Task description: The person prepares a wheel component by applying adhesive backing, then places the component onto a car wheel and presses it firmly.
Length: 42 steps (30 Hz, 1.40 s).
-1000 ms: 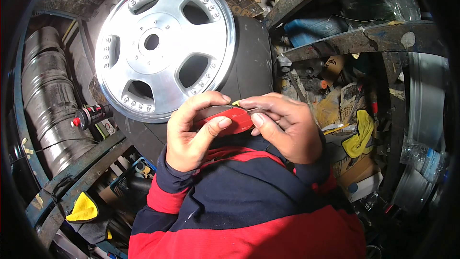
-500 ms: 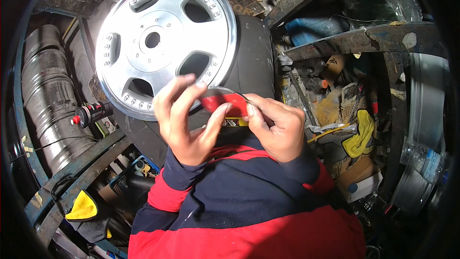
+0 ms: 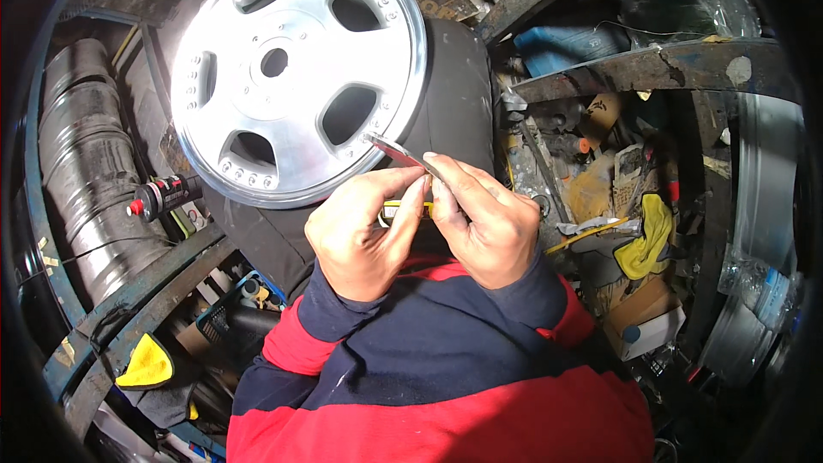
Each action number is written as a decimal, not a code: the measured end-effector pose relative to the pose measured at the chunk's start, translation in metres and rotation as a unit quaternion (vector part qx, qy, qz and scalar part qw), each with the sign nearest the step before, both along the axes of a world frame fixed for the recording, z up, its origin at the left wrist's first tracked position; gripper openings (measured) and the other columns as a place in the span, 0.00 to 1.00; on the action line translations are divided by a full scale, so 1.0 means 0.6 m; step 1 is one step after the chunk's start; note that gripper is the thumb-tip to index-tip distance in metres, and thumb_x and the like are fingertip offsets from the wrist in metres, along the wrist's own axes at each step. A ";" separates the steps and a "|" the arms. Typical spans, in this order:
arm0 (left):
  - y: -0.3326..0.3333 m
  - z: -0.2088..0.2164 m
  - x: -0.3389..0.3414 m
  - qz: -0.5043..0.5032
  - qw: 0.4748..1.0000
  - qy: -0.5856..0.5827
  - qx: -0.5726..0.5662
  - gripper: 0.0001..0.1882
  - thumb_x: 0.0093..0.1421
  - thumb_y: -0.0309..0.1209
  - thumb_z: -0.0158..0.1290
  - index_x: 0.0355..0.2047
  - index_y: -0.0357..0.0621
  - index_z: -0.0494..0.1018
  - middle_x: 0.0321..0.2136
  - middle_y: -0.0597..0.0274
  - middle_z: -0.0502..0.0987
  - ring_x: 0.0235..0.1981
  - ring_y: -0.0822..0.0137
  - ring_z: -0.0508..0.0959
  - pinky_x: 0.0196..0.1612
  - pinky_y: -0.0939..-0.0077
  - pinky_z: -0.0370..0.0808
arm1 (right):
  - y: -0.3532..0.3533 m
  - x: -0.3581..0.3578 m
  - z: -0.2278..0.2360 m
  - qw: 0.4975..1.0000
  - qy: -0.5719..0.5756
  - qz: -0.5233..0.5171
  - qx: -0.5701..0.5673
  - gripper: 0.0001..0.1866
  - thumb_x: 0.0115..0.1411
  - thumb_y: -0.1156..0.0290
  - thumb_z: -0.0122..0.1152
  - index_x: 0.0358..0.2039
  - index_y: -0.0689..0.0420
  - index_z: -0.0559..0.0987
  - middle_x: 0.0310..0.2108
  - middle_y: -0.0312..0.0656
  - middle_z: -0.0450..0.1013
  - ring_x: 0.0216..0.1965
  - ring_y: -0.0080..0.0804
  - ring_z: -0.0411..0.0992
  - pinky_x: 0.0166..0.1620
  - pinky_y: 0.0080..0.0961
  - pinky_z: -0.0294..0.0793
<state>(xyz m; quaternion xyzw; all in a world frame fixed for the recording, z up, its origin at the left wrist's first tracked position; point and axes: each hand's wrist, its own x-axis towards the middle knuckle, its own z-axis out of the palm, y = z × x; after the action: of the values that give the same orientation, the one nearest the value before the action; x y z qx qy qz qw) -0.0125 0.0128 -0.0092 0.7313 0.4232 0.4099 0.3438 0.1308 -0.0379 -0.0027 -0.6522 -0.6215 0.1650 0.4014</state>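
A thin disc (image 3: 396, 151) with a red face and a dark rim is seen nearly edge-on, tilted between my two hands in front of the wheel. My right hand (image 3: 490, 225) pinches its near edge between thumb and fingers. My left hand (image 3: 358, 233) is closed too, thumb and forefinger pinched at that same near edge. Just what the left fingertips grip there is too small to make out. Beyond the hands a polished silver wheel rim (image 3: 287, 107), with bolts around its edge, rests face up over my dark-trousered legs. The disc's far end overlaps it in view.
A bottle (image 3: 163, 197) with a red tip stands left of the wheel, beside stacked metal barrels (image 3: 90, 150). Rusty metal frames (image 3: 651, 73) flank both sides. Yellow-grey cloths (image 3: 647, 240) hang right and lower left. A small white-and-brown box (image 3: 651, 326) sits lower right among clutter.
The disc has turned from showing its red face to nearly edge-on. My left hand, with fingers spread before, has come in and closed at the disc's near edge.
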 end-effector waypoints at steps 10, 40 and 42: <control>0.006 0.011 0.003 0.012 1.000 0.015 -0.003 0.06 0.49 0.21 0.61 0.29 0.38 0.77 0.24 0.57 0.78 0.24 0.62 0.79 0.29 0.73 0.75 | 0.001 -0.003 -0.004 0.999 -0.029 0.014 0.018 0.14 0.53 0.80 0.64 0.43 0.63 0.80 0.36 0.49 0.79 0.35 0.40 0.81 0.35 0.29 0.80; -0.024 -0.054 -0.095 0.049 0.939 -0.060 -0.336 0.04 0.54 0.19 0.58 0.29 0.34 0.73 0.24 0.67 0.75 0.27 0.79 0.73 0.31 0.84 0.71 | -0.011 0.111 -0.044 0.909 0.353 -0.132 -0.176 0.14 0.66 0.71 0.55 0.46 0.68 0.78 0.27 0.38 0.78 0.23 0.18 0.75 0.23 0.15 0.70; -0.026 -0.039 -0.082 0.026 0.931 -0.083 -0.355 0.05 0.55 0.20 0.59 0.30 0.34 0.73 0.24 0.67 0.75 0.27 0.79 0.73 0.30 0.84 0.71 | -0.016 0.106 -0.043 0.922 0.309 -0.134 -0.192 0.14 0.66 0.71 0.55 0.46 0.68 0.78 0.26 0.38 0.78 0.23 0.19 0.75 0.23 0.15 0.71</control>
<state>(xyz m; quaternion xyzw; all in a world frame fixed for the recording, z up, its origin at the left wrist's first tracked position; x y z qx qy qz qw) -0.0618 -0.0027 -0.0323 0.5136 0.5297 0.3011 0.6041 0.1945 -0.0476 -0.0287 -0.7106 -0.3300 0.4193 0.4586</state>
